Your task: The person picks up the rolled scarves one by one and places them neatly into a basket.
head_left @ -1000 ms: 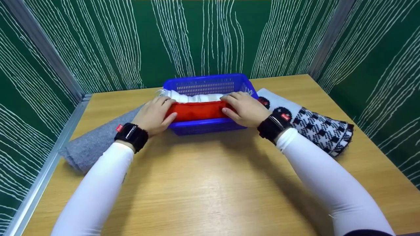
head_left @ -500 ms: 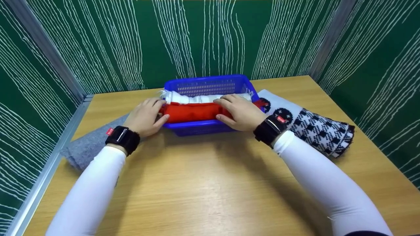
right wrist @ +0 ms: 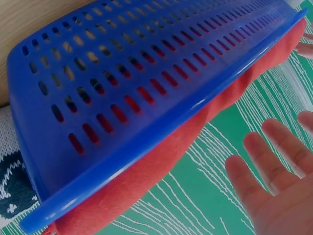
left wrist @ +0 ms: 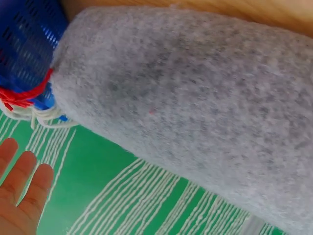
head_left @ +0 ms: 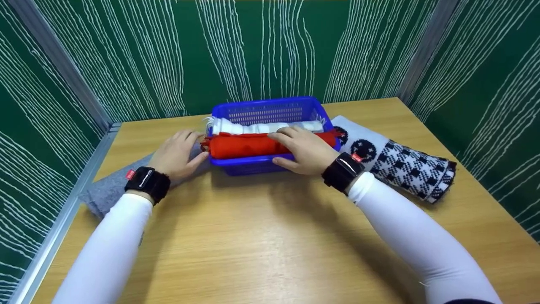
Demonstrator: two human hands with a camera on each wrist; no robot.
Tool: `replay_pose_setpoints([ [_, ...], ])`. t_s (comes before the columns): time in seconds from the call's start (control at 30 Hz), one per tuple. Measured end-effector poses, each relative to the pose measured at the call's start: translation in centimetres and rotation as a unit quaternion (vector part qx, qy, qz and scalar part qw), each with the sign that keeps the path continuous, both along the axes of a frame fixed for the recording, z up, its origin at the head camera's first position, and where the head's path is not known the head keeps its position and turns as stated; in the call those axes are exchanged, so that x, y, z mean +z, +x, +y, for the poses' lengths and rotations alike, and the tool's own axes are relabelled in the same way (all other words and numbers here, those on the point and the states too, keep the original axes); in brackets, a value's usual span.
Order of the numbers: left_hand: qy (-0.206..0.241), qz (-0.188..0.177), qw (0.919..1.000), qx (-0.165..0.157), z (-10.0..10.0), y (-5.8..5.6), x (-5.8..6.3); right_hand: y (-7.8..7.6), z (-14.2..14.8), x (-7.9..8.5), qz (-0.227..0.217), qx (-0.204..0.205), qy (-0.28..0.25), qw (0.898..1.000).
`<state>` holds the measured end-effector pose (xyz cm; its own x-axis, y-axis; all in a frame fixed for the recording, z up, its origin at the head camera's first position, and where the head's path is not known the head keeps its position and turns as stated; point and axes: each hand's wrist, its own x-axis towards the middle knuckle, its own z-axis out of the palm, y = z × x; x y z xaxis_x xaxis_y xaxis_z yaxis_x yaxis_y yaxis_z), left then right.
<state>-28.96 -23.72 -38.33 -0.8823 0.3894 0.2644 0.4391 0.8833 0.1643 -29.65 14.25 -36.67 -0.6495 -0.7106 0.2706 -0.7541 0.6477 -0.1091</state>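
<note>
A red rolled scarf [head_left: 249, 145] with fringed ends lies along the near side of a blue plastic basket [head_left: 253, 160]. Behind it in the basket is a white rolled scarf [head_left: 240, 127], also fringed. My left hand [head_left: 175, 155] hovers off the basket's left end, over the inner end of a grey felt-like roll [head_left: 122, 181]; its fingers [left wrist: 36, 188] are extended and hold nothing. My right hand [head_left: 306, 150] is over the right half of the red scarf. In the right wrist view its fingers [right wrist: 274, 161] are straight, with a gap between them and the scarf.
A black-and-white patterned knit roll [head_left: 400, 164] lies slanting to the basket's right, close to its side. The wooden table [head_left: 261, 236] is bounded by green walls [head_left: 274, 50] with white wavy lines, and a metal frame edge [head_left: 67, 219] runs along the left.
My left hand has drawn away leftward from the red scarf, uncovering its fringed left end. My right hand has shifted slightly left and nearer, exposing the scarf's right end. The scarf stays in the basket.
</note>
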Motion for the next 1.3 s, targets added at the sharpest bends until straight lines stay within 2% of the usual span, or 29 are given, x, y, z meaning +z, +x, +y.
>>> replay_pose_setpoints([
  [0.37,-0.001,-0.023,0.9997,0.012,-2.0,0.6,-0.3,0.7,-0.3,-0.3,-0.015,0.005,0.011,1.0],
  [0.77,-0.01,-0.034,0.9988,0.034,-3.0,1.4,0.1,1.0,-1.1,-0.3,0.01,0.037,0.006,0.999],
  [1.3,-0.009,-0.056,0.9966,0.06,-5.2,2.1,-0.7,1.6,-2.0,-1.1,-0.007,0.038,0.009,0.999],
])
